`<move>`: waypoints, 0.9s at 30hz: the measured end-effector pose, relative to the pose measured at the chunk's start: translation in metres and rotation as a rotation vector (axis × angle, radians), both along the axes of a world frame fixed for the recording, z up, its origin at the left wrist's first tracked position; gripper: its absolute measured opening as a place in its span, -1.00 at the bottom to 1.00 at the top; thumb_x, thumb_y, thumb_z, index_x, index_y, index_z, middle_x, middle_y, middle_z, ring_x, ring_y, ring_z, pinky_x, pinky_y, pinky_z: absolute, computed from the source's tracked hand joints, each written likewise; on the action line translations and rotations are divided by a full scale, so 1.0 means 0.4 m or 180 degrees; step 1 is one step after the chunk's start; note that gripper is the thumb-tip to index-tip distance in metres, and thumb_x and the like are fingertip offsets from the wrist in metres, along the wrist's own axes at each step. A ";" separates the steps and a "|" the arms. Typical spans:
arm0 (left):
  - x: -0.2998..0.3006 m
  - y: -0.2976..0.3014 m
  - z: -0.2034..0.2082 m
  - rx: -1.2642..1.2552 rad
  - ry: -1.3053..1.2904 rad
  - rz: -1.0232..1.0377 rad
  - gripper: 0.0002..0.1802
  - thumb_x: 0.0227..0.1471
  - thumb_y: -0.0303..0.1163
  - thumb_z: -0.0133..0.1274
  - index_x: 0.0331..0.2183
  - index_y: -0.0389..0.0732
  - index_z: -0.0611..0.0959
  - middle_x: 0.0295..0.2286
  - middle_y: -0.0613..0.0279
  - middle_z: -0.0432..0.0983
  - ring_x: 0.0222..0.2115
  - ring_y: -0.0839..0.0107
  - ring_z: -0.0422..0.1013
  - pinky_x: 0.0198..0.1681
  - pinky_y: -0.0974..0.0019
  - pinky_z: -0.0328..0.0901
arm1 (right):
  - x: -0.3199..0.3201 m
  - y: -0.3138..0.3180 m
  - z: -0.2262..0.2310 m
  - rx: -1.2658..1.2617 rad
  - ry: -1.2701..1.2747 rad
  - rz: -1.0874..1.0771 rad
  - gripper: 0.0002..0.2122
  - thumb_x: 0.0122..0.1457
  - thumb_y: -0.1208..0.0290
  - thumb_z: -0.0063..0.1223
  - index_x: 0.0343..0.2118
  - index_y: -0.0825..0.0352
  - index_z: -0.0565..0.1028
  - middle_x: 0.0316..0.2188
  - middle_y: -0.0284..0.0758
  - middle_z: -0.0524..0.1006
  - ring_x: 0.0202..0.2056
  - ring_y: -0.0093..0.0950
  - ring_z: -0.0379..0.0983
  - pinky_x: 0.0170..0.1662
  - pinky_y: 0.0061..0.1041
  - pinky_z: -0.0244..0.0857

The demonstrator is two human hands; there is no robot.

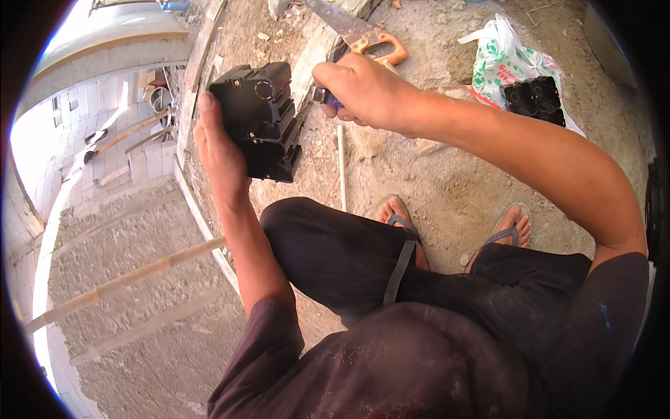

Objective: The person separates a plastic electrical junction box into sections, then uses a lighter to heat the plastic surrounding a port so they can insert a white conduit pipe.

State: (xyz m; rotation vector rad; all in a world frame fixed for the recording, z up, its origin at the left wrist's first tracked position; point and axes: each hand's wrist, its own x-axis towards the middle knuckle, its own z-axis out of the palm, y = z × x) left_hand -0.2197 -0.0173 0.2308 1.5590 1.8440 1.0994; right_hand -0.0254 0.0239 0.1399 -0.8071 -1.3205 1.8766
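Note:
My left hand point(222, 143) grips a black plastic electrical box point(244, 108), its fingers partly hidden behind it. The box looks like several ganged square sections, with round knockouts and small brass-coloured spots. Just right of it, my right hand point(363, 94) is closed around a small blue tool point(333, 101) with a dark, metallic-looking end; most of it is covered by my fingers, so its kind cannot be made out. That end points toward the box, with a gap between them.
A handsaw point(349, 29) with an orange handle lies on wood beyond my right hand. At the right, another black box point(534, 99) rests on a white plastic bag point(499, 52). A thin pale pipe point(342, 164) lies on the dirt ground. A bamboo pole point(125, 281) crosses at left.

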 end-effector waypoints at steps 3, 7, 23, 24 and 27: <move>-0.002 -0.006 0.004 0.0158 0.0108 0.0020 -0.26 0.33 0.15 -0.24 -0.26 -0.40 0.68 -0.42 0.15 0.63 -0.43 0.47 0.51 -0.28 0.41 0.38 | -0.007 -0.006 0.013 0.0079 -0.0049 0.0001 -0.55 0.22 0.14 -0.23 -0.64 0.42 0.45 -0.79 -0.39 0.31 -0.72 -0.60 0.18 -0.60 -0.52 0.08; -0.006 -0.001 -0.010 0.0373 0.0221 0.0020 -0.27 0.33 0.15 -0.21 -0.27 -0.40 0.68 -0.44 0.19 0.62 -0.43 0.49 0.48 -0.27 0.41 0.36 | -0.017 -0.016 0.015 0.0102 -0.0092 -0.0115 -0.56 0.21 0.15 -0.23 -0.65 0.40 0.43 -0.78 -0.40 0.31 -0.70 -0.60 0.20 -0.59 -0.53 0.11; -0.031 -0.007 0.007 0.0514 0.0375 -0.0081 -0.33 0.32 0.15 -0.21 -0.02 -0.32 0.54 -0.23 0.10 0.57 -0.27 0.35 0.51 -0.22 0.28 0.43 | -0.012 -0.022 0.041 0.0375 -0.0245 -0.0202 -0.54 0.20 0.15 -0.23 -0.71 0.38 0.42 -0.74 -0.33 0.39 -0.68 -0.57 0.26 -0.53 -0.49 0.18; -0.028 -0.008 0.007 0.0515 0.0384 -0.0094 -0.33 0.32 0.14 -0.21 -0.02 -0.32 0.53 -0.22 0.11 0.57 -0.27 0.35 0.51 -0.22 0.28 0.43 | -0.011 -0.022 0.041 0.0374 -0.0287 -0.0200 -0.54 0.20 0.15 -0.23 -0.72 0.38 0.42 -0.74 -0.33 0.40 -0.68 -0.57 0.26 -0.53 -0.49 0.18; -0.036 -0.006 0.006 0.0522 0.0392 -0.0135 -0.34 0.32 0.14 -0.21 -0.01 -0.31 0.53 -0.21 0.11 0.56 -0.26 0.34 0.51 -0.21 0.28 0.44 | -0.008 -0.026 0.048 0.0358 -0.0251 -0.0229 -0.54 0.21 0.15 -0.23 -0.72 0.38 0.43 -0.74 -0.34 0.39 -0.67 -0.57 0.27 -0.53 -0.50 0.18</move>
